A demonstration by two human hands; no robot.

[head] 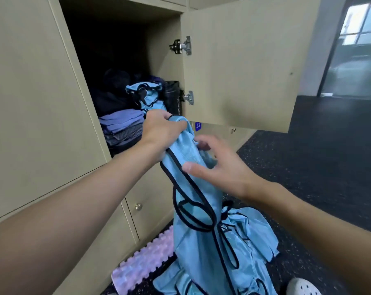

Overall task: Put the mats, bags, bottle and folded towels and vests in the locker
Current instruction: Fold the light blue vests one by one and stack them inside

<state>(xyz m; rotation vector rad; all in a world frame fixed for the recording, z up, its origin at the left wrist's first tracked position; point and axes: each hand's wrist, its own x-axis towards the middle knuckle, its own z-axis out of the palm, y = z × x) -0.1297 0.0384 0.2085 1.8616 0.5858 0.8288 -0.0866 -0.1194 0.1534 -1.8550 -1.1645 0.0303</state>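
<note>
Our left hand [164,128] grips the blue vest [201,194] by its top, fingers curled round it, just outside the locker [163,50]. It hangs lengthwise to the floor. Our right hand [219,167] is close beside, fingers spread. Folded towels [120,124] crowd the shelf's front edge, with 1 second vest [147,94] behind.

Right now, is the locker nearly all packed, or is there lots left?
Partway, I think. Done: the locker holds folded towels, what look like dark bags and one blue vest. In hand: the left hand grips a second vest, hanging unfolded, and the right hand reaches open toward it. To go: a heap of vests on the floor and a pink bumpy roll beside them.
</note>
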